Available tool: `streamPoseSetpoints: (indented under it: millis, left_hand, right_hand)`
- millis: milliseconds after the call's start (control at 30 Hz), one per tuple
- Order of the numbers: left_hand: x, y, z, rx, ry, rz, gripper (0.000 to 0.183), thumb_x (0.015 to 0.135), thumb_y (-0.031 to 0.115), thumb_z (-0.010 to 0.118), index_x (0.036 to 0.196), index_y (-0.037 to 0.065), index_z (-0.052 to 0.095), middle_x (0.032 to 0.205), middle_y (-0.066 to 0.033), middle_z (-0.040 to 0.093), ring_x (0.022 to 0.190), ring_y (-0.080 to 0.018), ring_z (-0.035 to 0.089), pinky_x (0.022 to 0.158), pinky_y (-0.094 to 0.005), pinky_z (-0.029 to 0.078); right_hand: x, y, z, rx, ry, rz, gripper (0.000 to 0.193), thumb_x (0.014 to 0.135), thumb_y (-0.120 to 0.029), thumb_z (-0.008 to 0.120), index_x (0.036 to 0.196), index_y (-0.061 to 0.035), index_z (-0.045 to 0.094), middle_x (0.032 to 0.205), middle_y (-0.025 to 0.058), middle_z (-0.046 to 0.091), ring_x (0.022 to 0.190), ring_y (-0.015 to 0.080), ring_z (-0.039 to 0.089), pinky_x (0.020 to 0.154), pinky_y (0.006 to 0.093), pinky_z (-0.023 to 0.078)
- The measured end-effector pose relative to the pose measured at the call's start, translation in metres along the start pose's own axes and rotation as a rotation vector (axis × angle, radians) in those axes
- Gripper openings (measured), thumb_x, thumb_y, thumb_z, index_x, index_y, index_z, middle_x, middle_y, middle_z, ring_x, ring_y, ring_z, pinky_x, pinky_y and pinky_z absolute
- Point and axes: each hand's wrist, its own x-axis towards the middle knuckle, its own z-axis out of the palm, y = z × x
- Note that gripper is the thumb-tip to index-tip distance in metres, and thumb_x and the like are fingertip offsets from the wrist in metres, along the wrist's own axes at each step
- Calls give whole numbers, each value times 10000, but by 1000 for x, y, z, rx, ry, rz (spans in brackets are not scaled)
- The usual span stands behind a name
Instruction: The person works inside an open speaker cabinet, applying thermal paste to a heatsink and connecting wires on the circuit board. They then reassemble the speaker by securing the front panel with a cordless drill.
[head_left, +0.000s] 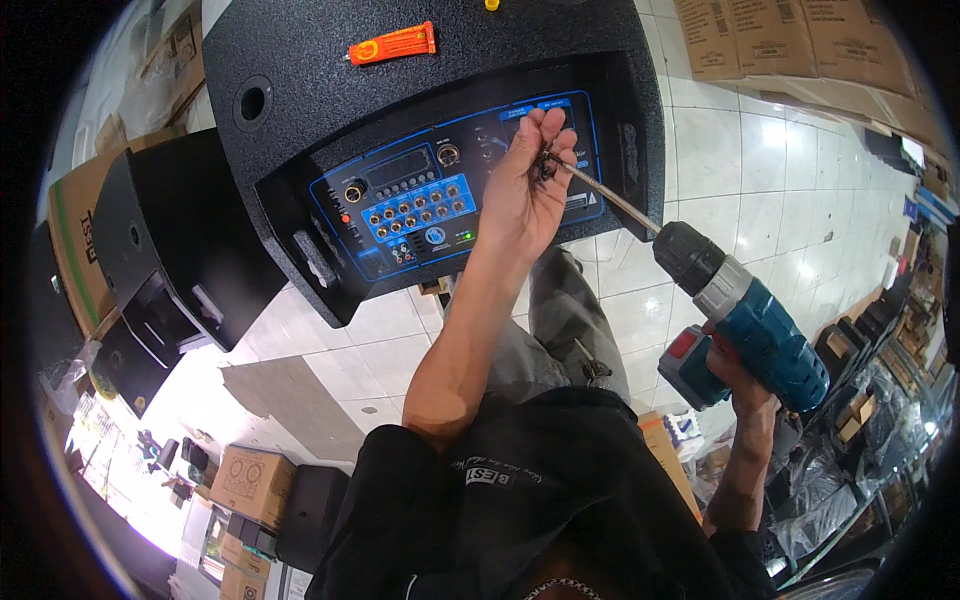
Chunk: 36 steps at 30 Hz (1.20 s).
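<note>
The left hand (530, 190) cups small dark screws (545, 168). The right hand (738, 372) grips a blue drill (755, 325). An orange tube (392, 45), insides hidden, lies on the big black speaker (320, 100).

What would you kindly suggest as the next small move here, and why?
I would probably settle one of the small dark pieces, which look like screws, onto the tip of the long bit: the left hand holds them right by that tip, while the right hand grips the drill.

Black speaker cabinet (310, 95) — orange tube (392, 45) on top.
</note>
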Motion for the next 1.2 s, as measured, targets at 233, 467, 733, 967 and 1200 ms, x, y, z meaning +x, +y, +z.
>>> streamPoseSetpoints:
  millis: [233, 467, 733, 967, 1200]
  left_hand:
    - [0, 4, 0, -33, 88, 33, 194, 1032, 206, 473, 1095, 44, 558, 1058, -95, 672, 951, -200, 683, 814, -297, 609]
    - [3, 12, 1, -51, 29, 22, 199, 1026, 181, 476, 1106, 34, 582, 1084, -100, 672, 996, -221, 682, 812, -296, 622]
    - [17, 8, -2, -164, 56, 117, 191, 1002, 160, 529, 1125, 18, 559, 1114, -127, 659, 1033, -228, 675, 905, -322, 597]
    - [20, 2, -6, -24, 248, 82, 248, 1015, 188, 502, 1159, -6, 561, 1169, -142, 646, 1099, -229, 651, 966, -312, 565]
    - [25, 5, -10, -29, 211, 72, 242, 1014, 129, 503, 1157, -56, 566, 1117, -171, 650, 1070, -217, 662, 908, -279, 594]
  right_hand:
    - [0, -6, 11, 78, -21, 1, 318, 751, -171, 723, 1048, -57, 702, 946, 39, 700, 847, 154, 636, 817, 316, 498]
    - [2, -8, 18, 94, -32, -7, 310, 759, -173, 713, 1044, -52, 692, 930, 49, 691, 816, 139, 624, 778, 300, 497]
    - [11, -13, 36, 267, -49, -5, 342, 764, -161, 707, 1083, -43, 670, 943, 62, 686, 759, 151, 631, 753, 319, 513]
    - [11, -44, 46, -9, 40, 53, 356, 753, -218, 738, 1072, -64, 702, 973, 52, 705, 841, 162, 658, 803, 328, 515]
    - [23, -62, 52, -167, 45, 53, 413, 748, -256, 810, 1117, -104, 708, 1037, 61, 712, 968, 185, 660, 901, 368, 507]
